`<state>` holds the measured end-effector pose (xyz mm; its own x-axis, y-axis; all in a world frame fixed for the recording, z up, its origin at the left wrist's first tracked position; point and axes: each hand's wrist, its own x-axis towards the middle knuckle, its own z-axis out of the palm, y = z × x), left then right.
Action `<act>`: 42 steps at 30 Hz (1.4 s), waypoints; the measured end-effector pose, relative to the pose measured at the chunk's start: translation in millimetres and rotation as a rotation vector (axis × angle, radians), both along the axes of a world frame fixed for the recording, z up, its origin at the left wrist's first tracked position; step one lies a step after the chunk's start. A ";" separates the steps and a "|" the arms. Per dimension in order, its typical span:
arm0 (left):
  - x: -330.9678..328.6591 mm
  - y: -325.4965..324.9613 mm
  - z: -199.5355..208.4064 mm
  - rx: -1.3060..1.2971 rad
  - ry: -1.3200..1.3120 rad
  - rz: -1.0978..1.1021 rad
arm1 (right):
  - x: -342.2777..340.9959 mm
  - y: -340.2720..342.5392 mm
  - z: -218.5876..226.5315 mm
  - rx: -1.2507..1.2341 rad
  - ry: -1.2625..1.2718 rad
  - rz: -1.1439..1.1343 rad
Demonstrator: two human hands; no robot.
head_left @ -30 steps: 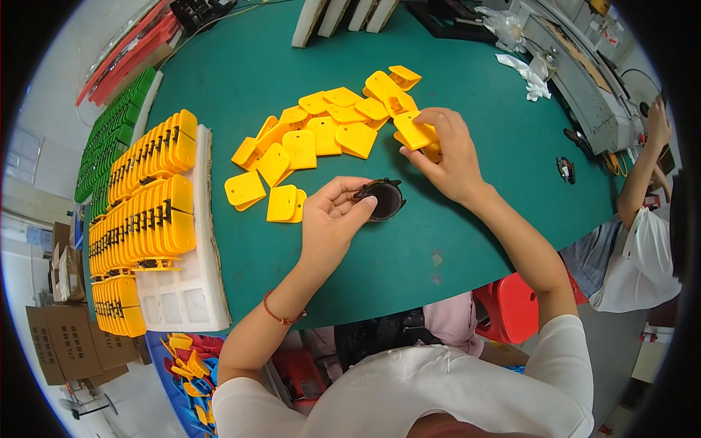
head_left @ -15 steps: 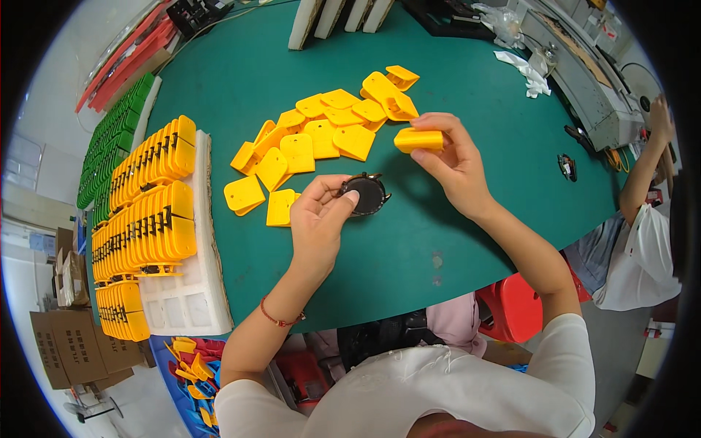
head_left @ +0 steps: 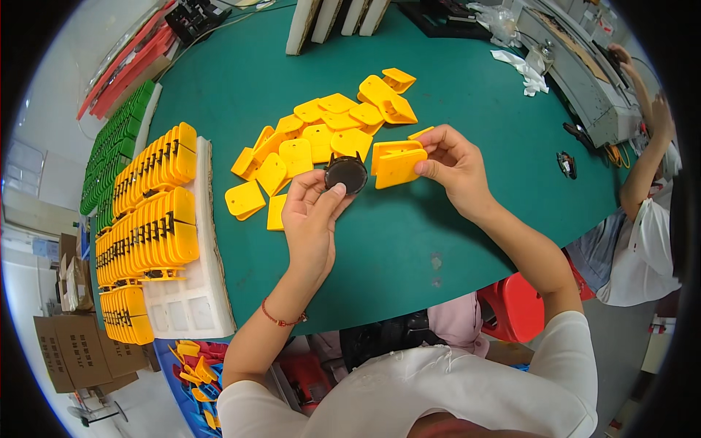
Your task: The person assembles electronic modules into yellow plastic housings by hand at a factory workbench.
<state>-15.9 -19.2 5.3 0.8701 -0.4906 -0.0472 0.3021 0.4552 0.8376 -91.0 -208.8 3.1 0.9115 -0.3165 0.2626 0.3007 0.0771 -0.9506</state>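
My left hand (head_left: 312,213) pinches a round black watch case (head_left: 345,175) with lugs, its flat dark face turned up and no strap on it. Just right of it, my right hand (head_left: 454,169) grips a yellow folded plastic holder (head_left: 398,169) by its right end, its open slot facing the watch case. The two pieces are close together; a narrow gap shows between them. Beyond both hands lies a loose pile of similar yellow holders (head_left: 296,156) on the green table mat (head_left: 350,263).
At left, a white foam tray (head_left: 212,270) bears rows of yellow holders with black pieces (head_left: 150,233); green ones (head_left: 117,139) stand behind. White foam boards (head_left: 303,28) stand at the far edge. A blue bin (head_left: 182,394) of coloured parts sits low left. Another person (head_left: 635,255) is at right.
The yellow holder has come left and down, turning so its slot faces the watch case. My left hand has tilted the watch case and shifted it slightly left and up.
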 end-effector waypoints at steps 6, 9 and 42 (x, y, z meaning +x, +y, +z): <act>-2.7 -0.9 -5.3 0.065 -0.069 0.013 | -0.7 11.0 -0.8 0.006 0.062 -0.040; -6.1 -2.5 -3.5 0.121 -0.075 -0.014 | -0.3 10.8 -4.2 0.000 0.081 -0.018; -3.0 2.2 2.6 0.155 0.124 -0.410 | 2.7 -12.3 6.7 -0.723 0.162 -0.240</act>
<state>-18.9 -17.0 8.0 0.5886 -0.7724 -0.2388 0.5337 0.1493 0.8324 -88.3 -221.0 9.8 0.8844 -0.3104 0.3485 0.0844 -0.6282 -0.7735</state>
